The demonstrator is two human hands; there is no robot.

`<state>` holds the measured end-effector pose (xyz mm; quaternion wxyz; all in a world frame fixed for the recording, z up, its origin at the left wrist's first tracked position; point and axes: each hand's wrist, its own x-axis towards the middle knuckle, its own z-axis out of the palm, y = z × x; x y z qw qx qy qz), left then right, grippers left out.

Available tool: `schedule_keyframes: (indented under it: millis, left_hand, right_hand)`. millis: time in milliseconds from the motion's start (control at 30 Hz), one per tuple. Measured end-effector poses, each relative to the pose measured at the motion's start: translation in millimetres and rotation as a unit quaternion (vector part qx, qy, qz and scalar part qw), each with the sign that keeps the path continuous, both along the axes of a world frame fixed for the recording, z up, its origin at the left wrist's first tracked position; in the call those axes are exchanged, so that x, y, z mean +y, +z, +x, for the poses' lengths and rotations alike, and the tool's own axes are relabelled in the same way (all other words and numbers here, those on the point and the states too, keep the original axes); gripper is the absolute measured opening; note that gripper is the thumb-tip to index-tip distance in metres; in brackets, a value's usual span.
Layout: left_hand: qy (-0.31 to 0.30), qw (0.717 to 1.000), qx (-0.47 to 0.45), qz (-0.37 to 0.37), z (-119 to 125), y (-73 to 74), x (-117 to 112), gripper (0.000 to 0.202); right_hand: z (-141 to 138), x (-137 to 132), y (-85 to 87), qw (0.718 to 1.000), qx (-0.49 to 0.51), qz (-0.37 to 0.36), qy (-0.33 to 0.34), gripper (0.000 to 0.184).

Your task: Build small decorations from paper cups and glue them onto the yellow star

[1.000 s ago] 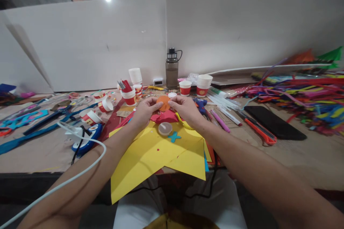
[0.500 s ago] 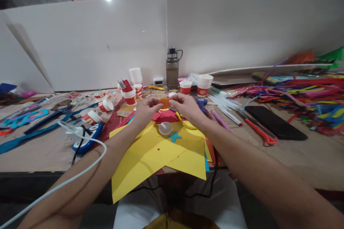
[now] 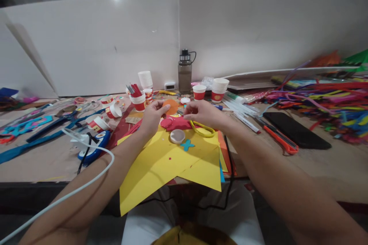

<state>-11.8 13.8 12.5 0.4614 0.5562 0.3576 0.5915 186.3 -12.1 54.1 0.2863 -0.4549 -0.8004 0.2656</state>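
My left hand (image 3: 153, 116) pinches an orange disc (image 3: 170, 106), seemingly of paper, between thumb and fingers above the work area. To its right, my right hand (image 3: 202, 113) is apart from the disc, its fingers curled closed; what they hold, if anything, I cannot make out. Scissors with yellow handles (image 3: 205, 132) lie beneath the right hand, their blades mostly hidden. Red cut paper (image 3: 179, 123) is under both hands. On the yellow paper (image 3: 155, 164) sit a round whitish lid (image 3: 177, 136) and a blue X-shaped piece (image 3: 187, 145).
A water bottle (image 3: 184, 73) stands by the white board. Stacked paper cups (image 3: 219, 91) are nearby. A cutter knife (image 3: 280, 138) and black phone (image 3: 296, 130) lie at right, beside colourful pipe cleaners (image 3: 324, 103). A white cable (image 3: 94, 185) crosses my left forearm.
My right hand has let go of the orange disc and shifted slightly to the right. The disc, now in the left hand alone, is turned with its face more visible.
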Motion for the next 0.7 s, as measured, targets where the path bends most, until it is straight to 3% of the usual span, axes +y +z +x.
schedule_keyframes:
  millis: [100, 267, 467, 700]
  left_hand:
    - [0.004, 1.000, -0.002, -0.011, 0, 0.2, 0, 0.023]
    - [0.005, 1.000, 0.020, -0.008, 2, 0.7, -3, 0.023]
    - [-0.003, 1.000, 0.021, -0.008, 1, -1.5, -2, 0.023]
    - [-0.001, 0.999, 0.040, -0.002, 1, 1.2, -5, 0.021]
  right_hand:
    - [7, -6, 5.8, 0.988, -0.118, -0.049, 0.088, 0.011]
    - [4, -16, 5.5, 0.957, -0.243, -0.060, 0.148, 0.012]
    - [-5, -24, 2.2, 0.949, -0.262, -0.048, 0.171, 0.023]
    - [-7, -23, -7.7, 0.937, -0.301, -0.015, 0.178, 0.014]
